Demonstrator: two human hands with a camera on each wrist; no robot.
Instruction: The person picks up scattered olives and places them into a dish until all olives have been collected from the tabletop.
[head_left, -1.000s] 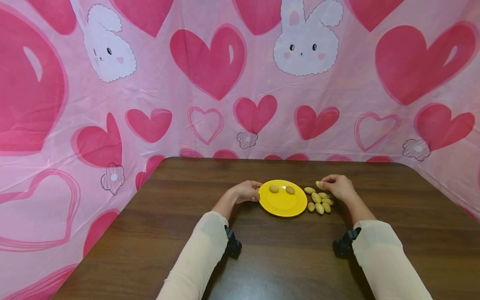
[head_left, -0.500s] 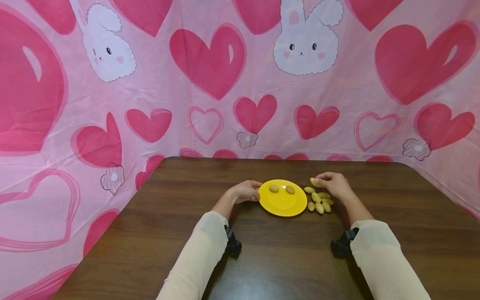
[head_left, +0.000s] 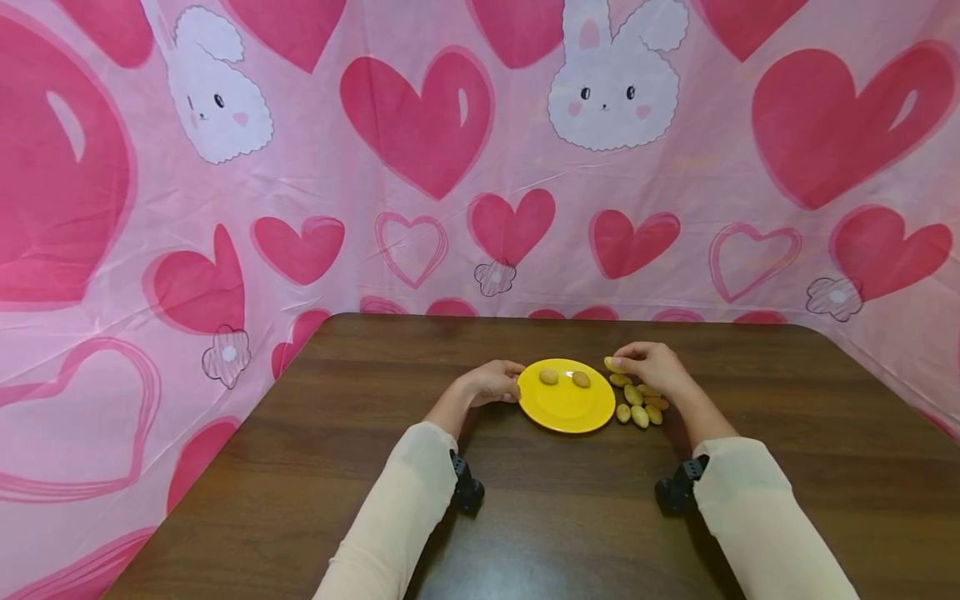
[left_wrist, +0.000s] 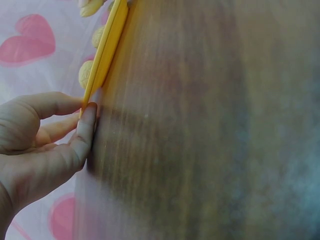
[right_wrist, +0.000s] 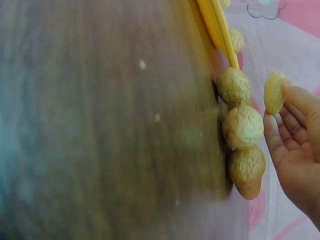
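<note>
"Left hand (head_left: 492,382) first: from my seat I see it grasping the rim of the yellow plate (head_left: 567,412), thumb on one face and fingertips on the other. Right hand (head_left: 657,367) pinches one held oval (head_left: 612,365) between thumb and fingers, lifted off the table (head_left: 555,517)."

"Where does that one sit against the plate?"

"Just beside its far right edge, near the cluster."

"Give me the count, then."

"One plate, lying flat. Two ovals (head_left: 581,379) rest on it, apart from each other in its far half. I make it seven loose ovals (head_left: 640,416) bunched on the table just right of the plate, several of them touching. With the pinched one, that's ten in my view, all yellowish, and the near ones look wrinkled on my right wrist feed."

"And on the arms?"

"Two cream sleeves (head_left: 405,500), two black wrist cameras (head_left: 467,490)."

"What about the surface and the room?"

"Dark brown wood grain, rounded far corners, a soft shine at the near side. Behind it and along the sides I have a creased pink cloth (head_left: 525,167), printed with hearts, two white rabbit heads (head_left: 613,108) and three scribbled flowers (head_left: 495,278)"
</note>
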